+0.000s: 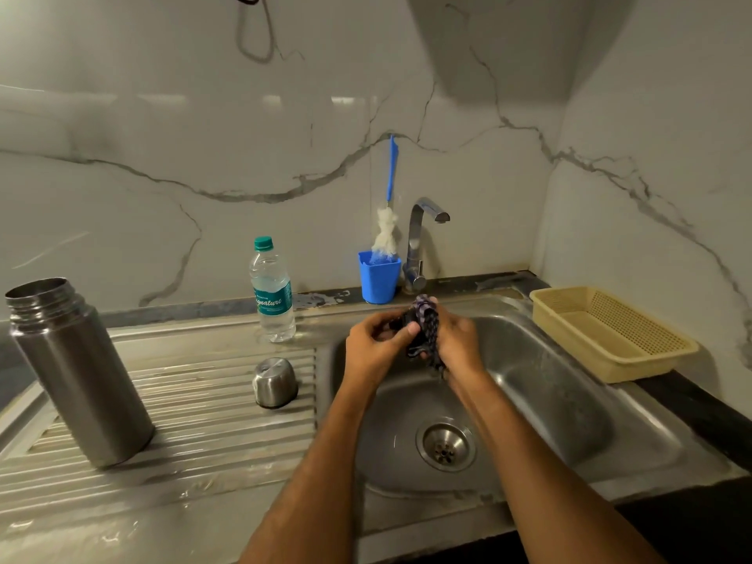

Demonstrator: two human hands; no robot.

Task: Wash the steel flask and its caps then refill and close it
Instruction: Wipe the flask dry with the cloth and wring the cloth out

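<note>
Steel flask point(77, 372) is stood open left of the sink point(569, 400), its steel cap point(275, 382) upturned between them. Over the sink, a small dark cap point(401, 321) is gripped by the left hand point(376, 346) and scrubbed with a purple scrubber point(429, 331) gripped by the right hand point(457, 339). Rinsing under the tap point(423, 238) seems next. Behind the sink, marble wall meets wet worktop point(183, 498).

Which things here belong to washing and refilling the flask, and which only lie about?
Belong to the job: steel flask, open, on the drainboard; steel cap beside it; dark cap in the left hand; scrub cloth in the right hand; tap; sink; water bottle; bottle brush.

Lying about: yellow basket; blue cup.
</note>
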